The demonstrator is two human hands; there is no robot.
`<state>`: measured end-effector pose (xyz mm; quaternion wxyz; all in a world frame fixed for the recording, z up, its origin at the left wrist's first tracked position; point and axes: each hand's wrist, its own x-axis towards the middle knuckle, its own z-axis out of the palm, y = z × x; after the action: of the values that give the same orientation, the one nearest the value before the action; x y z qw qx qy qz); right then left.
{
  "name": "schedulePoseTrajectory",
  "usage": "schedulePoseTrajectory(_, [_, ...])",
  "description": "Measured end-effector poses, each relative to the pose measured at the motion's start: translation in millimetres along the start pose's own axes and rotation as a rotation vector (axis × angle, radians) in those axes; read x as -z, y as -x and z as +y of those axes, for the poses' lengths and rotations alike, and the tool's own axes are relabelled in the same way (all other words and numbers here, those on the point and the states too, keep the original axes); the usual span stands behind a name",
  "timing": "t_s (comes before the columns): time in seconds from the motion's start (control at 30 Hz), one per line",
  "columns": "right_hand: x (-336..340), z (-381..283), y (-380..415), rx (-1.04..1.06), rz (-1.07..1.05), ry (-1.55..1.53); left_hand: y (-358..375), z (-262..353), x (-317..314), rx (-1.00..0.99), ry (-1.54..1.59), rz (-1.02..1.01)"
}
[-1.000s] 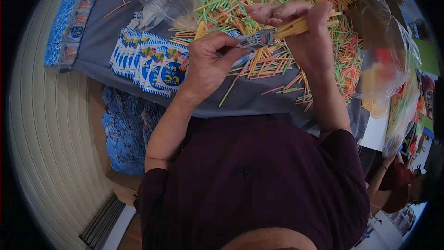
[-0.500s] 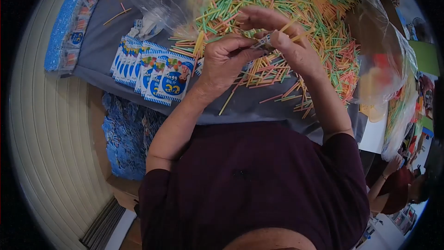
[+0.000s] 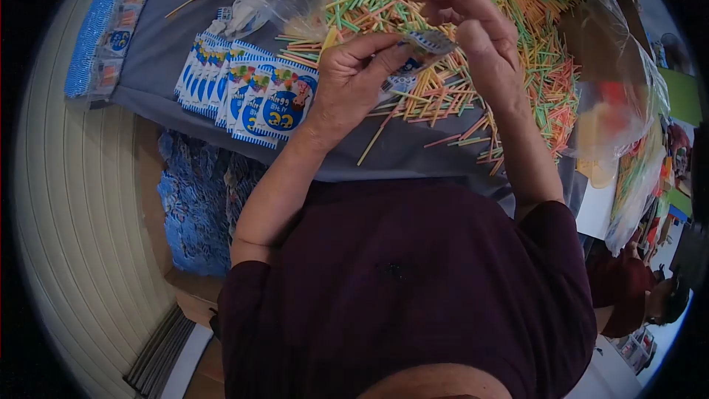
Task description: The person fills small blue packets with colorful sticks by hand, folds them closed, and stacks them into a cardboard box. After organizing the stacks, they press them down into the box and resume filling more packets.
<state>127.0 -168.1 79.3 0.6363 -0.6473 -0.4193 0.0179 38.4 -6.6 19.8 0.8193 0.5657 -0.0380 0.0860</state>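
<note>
Since a second ago, the yellow sticks you held in your right hand have gone from view, and both hands have lifted slightly. Your left hand pinches a small printed packet between thumb and fingers, and your right fingers curl loosely over its far end, touching it. You hold the packet above the middle of the bench, over a wide heap of coloured sticks spreading toward the far and right edges. A fanned row of blue packets lies at the left, near the front edge. Bare grey cloth shows along the front edge. A clear plastic bag hangs at the right edge.
</note>
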Motion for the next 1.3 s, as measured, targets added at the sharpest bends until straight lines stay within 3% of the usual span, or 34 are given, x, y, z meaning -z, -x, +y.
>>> schedulePoseTrajectory(0.03, [1.5,-2.1,1.6,-0.002,-0.001,-0.003,0.2,1.5,1.5,-0.041,-0.001,0.027])
schedulePoseTrajectory(0.1, [4.5,-5.9,4.7,0.054,-0.265,0.406,2.4,1.9,4.1,-0.080,0.000,0.049])
schedulePoseTrajectory(0.13, [-4.4,-14.1,6.5,0.075,-0.182,0.442,4.2,0.2,5.7,-0.100,-0.056,0.029])
schedulePoseTrajectory(0.27, [-2.2,-9.0,14.8,0.109,-0.123,0.318,15.0,5.6,7.8,-0.090,-0.273,-0.086])
schedulePoseTrajectory(0.33, [-3.5,-21.0,22.8,-0.150,-0.083,0.074,23.8,2.4,14.2,-0.169,-0.382,-0.012])
schedulePoseTrajectory(0.37, [2.4,-21.7,25.4,-0.145,-0.086,0.069,25.7,1.7,17.7,-0.253,-0.483,0.058])
schedulePoseTrajectory(0.4, [12.5,-21.3,29.8,-0.148,-0.168,0.242,25.3,2.8,21.3,-0.254,-0.489,0.065])
schedulePoseTrajectory(0.47, [22.9,-17.5,45.2,-0.142,-0.338,0.533,26.2,4.7,29.4,-0.529,-0.551,0.087])
schedulePoseTrajectory(0.5, [22.1,-14.6,51.0,-0.138,-0.341,0.522,26.7,7.3,32.4,-0.526,-0.562,0.093])
schedulePoseTrajectory(0.57, [18.9,-9.2,63.3,0.013,-0.684,0.873,26.9,12.8,35.0,-0.596,-0.616,0.021])
schedulePoseTrajectory(1.0, [23.6,-14.0,70.6,0.076,-0.444,0.858,47.6,12.8,33.9,-0.667,-0.704,0.112])
schedulePoseTrajectory(1.13, [9.2,-23.4,63.1,0.101,-0.327,0.758,73.9,37.9,40.0,-0.575,-0.837,0.259])
schedulePoseTrajectory(1.2, [4.2,-24.1,64.5,-0.005,-0.306,0.610,92.5,51.0,53.5,-0.105,-0.855,0.222])
schedulePoseTrajectory(1.23, [-0.7,-24.9,64.8,-0.011,-0.309,0.612,95.9,58.9,60.4,0.039,-0.872,0.242])
schedulePoseTrajectory(1.3, [-19.0,-25.8,63.8,-0.107,-0.421,0.550,97.8,56.9,79.1,-0.018,-1.005,0.268])
